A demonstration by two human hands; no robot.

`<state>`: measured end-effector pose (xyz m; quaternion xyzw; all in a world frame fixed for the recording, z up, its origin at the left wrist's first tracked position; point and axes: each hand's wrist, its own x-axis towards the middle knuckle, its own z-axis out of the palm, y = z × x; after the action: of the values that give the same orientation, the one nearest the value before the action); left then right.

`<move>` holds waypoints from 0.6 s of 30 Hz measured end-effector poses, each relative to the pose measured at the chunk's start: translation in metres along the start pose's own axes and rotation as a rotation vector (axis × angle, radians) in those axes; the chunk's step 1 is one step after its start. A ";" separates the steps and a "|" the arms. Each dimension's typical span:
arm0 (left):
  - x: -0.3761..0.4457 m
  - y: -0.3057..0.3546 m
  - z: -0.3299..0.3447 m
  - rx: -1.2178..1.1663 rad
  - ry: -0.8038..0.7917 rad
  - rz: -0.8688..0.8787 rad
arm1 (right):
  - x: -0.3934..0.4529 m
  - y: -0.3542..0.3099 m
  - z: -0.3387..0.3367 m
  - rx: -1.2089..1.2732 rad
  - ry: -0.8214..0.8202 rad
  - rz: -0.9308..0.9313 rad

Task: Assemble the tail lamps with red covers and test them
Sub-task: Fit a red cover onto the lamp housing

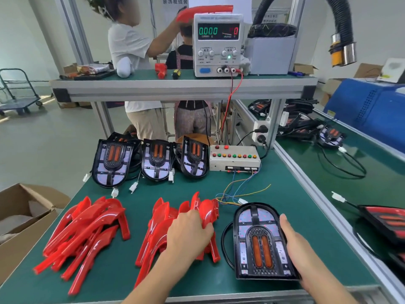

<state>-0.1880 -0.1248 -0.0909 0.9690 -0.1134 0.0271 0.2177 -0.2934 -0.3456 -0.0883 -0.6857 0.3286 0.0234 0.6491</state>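
The left hand (188, 233) lies on top of the nearer pile of red covers (175, 229), fingers curled over the uppermost one as if picking it out. The right hand (298, 242) rests along the right edge of a tail lamp (260, 242), fingers straight against its rim, steadying it flat on the green bench (285, 187) just right of that pile. The 2 hands are well apart, one on each part.

The covers look like thin, glossy moulded plastic: light and stiff, probably slippery, and easily scuffed, so I would lift one by its long edges rather than its shiny face. The lamp looks heavier and rigid, with exposed reflector panels and amber strips; the black outer frame seems the safe place to hold, keeping clear of its trailing cable.

To the left of the left hand sits a 2nd pile of covers (87, 235); the pieces in each heap overlap too much to count. Beyond the hands, 3 more lamps (111, 161) lean in a row, possibly with another hidden behind. Next to them is 1 button-studded test box (234, 159), and on the shelf above, 1 power supply (217, 44) with a lit display.
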 end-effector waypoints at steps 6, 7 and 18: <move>-0.023 0.028 -0.021 -0.404 0.033 0.042 | 0.003 0.009 0.006 0.007 -0.013 -0.082; -0.029 0.040 -0.021 -0.456 0.004 0.059 | 0.003 0.010 0.008 0.020 -0.004 -0.100; -0.037 0.118 0.010 -0.382 -0.094 0.107 | -0.008 0.010 0.017 0.124 0.075 -0.174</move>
<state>-0.2512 -0.2253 -0.0545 0.9029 -0.1779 -0.0285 0.3903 -0.2978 -0.3262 -0.0960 -0.6707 0.2928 -0.0792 0.6768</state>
